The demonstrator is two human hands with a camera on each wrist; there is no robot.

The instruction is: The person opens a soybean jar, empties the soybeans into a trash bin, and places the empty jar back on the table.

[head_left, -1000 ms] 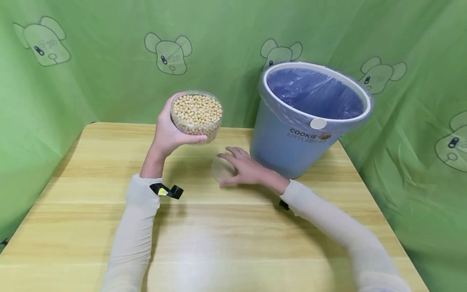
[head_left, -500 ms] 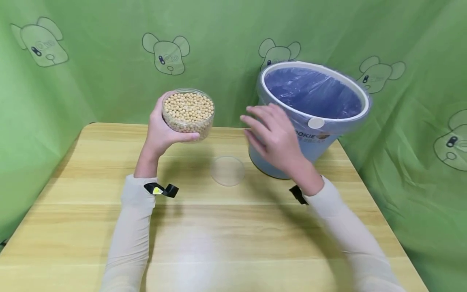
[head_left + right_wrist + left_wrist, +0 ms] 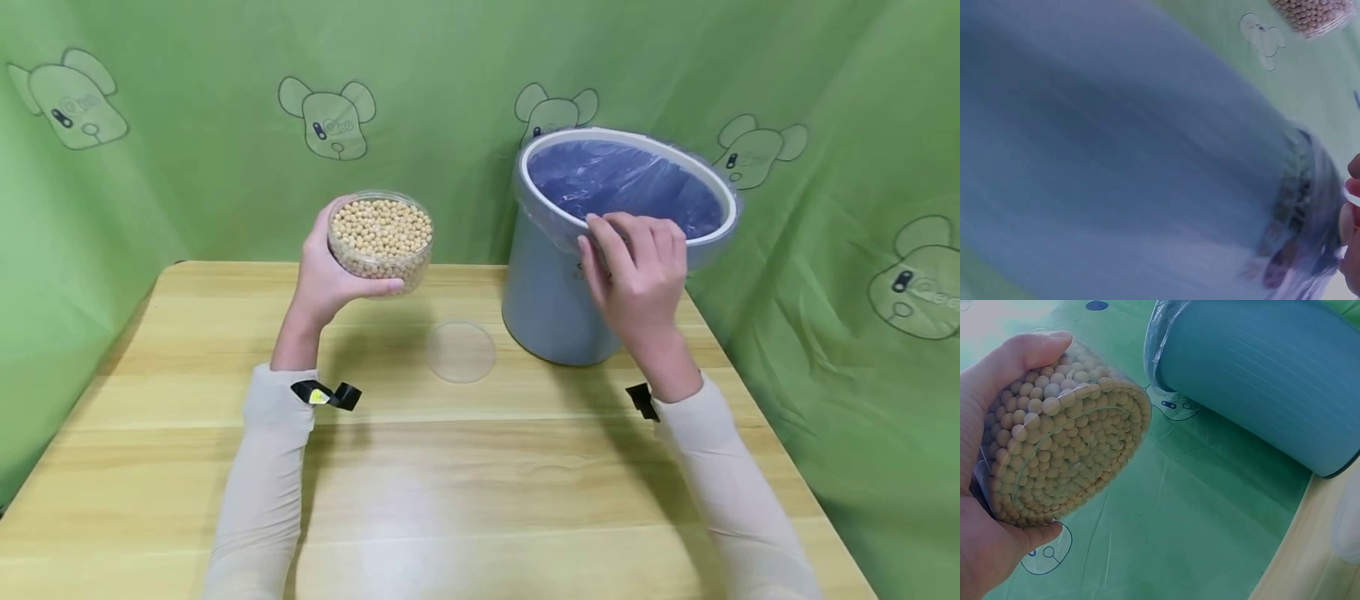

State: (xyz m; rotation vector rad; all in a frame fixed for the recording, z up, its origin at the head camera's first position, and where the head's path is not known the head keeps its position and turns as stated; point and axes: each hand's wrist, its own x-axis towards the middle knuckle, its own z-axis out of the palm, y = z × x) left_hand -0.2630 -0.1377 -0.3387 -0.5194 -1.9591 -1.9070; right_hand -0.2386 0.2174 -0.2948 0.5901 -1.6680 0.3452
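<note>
My left hand (image 3: 322, 271) grips a clear round plastic jar (image 3: 386, 271) from its left side, raised above the table. Pale yellow soybeans (image 3: 382, 227) fill it nearly to its uncovered top. The left wrist view shows the jar's bottom, with soybeans (image 3: 1085, 444) pressed against it. My right hand (image 3: 645, 271) is at the front rim of a blue trash can (image 3: 551, 292), with fingers bent over the white rim and thumb outside. In the right wrist view, the blurred fingers (image 3: 1352, 240) lie at the rim. A clear round lid (image 3: 461, 352) lies flat on the table.
A transparent bag (image 3: 600, 171) lines the trash can, which stands at the table's back right. Green curtain (image 3: 435, 100) with printed bear heads hangs behind and beside the wooden table (image 3: 420, 492).
My right hand has left the lid on the table, risen and moved right to the trash can's rim. My left hand still holds the jar and has shifted slightly left in view.
</note>
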